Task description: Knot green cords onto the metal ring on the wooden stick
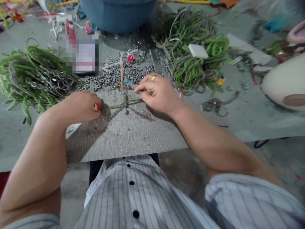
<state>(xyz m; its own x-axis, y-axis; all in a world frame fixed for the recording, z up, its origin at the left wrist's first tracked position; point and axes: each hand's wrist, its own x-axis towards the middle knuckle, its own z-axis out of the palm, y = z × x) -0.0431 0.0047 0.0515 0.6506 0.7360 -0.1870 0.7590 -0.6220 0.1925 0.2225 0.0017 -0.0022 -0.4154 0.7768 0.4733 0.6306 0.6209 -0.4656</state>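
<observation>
A green cord point(116, 106) stretches sideways across the work board, crossing a small knotted piece point(125, 100) in the middle. My left hand point(87, 105) is closed at the cord's left end, its fingers mostly turned out of sight. At the other end, my right hand point(156, 90) has thumb and bent fingers closed on the cord; a gold ring shows on one finger. Two grey cord tails point(141, 115) spread down from the knot and lie on the board. Above the knot, a thin tan strip point(121, 76) runs away from me.
Many metal nuts point(105, 79) lie scattered behind my hands, near a pink rose ornament point(130, 58). Bundles of green and grey cords lie at left point(35, 76) and right point(193, 47). A blue basin point(116, 16) stands at the back, and a phone-like device point(85, 57) is partly blurred.
</observation>
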